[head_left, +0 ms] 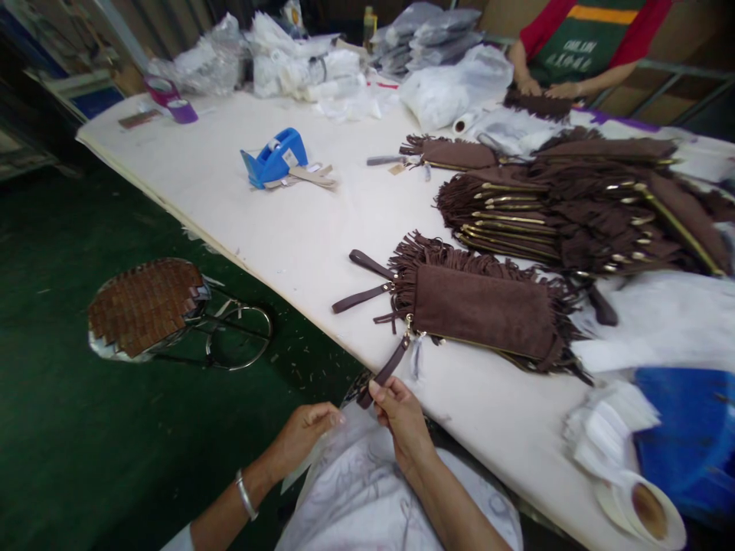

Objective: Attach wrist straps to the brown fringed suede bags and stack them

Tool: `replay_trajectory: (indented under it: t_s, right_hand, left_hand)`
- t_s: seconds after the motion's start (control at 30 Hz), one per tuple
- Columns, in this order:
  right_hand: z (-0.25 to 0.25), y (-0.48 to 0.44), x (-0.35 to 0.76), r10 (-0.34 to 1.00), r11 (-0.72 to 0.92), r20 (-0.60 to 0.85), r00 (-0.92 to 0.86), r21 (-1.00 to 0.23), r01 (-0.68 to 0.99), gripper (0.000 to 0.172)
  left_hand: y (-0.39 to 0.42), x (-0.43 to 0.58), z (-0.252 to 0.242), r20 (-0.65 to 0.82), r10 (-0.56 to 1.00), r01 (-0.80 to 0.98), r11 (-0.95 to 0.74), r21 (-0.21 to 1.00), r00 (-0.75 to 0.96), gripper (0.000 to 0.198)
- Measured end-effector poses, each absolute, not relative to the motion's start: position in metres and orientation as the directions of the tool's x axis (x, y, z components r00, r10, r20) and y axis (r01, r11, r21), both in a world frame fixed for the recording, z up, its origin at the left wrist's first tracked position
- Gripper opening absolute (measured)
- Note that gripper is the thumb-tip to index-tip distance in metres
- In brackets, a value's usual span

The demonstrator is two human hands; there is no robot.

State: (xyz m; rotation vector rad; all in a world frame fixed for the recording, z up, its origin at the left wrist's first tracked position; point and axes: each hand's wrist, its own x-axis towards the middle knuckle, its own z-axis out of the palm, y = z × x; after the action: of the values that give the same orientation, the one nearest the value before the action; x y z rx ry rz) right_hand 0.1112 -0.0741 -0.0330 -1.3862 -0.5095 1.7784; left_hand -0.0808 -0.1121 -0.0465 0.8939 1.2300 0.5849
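My right hand [402, 417] pinches the loop end of a dark brown wrist strap [396, 360] at the table's front edge. The strap is clipped to a brown fringed clutch bag [482, 310], which lies flat on top of other bags. Beside the strap's clasp hangs a small clear packet [416, 358]. Left of the strap and apart from it, my left hand [310, 432] has its fingertips pressed together over my lap. A thin translucent sheet or a fold of cloth shows near those fingers; what they hold cannot be made out. Two more wrist straps [361, 298] stick out leftward from the pile.
A blue tape dispenser [281, 157] stands mid-table. Brown fringed bags with gold zips [511, 210] are heaped at right. Clear plastic bags [310, 69] cover the far side, where another person [586, 53] works. A label roll [643, 509] lies front right; a stool [149, 306] stands left.
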Motion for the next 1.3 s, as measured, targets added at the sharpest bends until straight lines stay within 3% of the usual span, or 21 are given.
replay_trajectory:
  t_s: [1.1, 1.3]
  right_hand:
    - [-0.03, -0.075, 0.111, 0.795, -0.575, -0.606, -0.005, -0.752, -0.323, 0.038]
    - [-0.031, -0.076, 0.111, 0.776, -0.609, -0.628, -0.05, -0.727, -0.317, 0.041]
  left_hand:
    - [-0.112, -0.073, -0.037, -0.548, 0.811, 0.131, 0.532, 0.837, 0.205, 0.04]
    - [-0.11, -0.06, -0.041, -0.52, 0.844, 0.106, 0.51, 0.854, 0.128, 0.039]
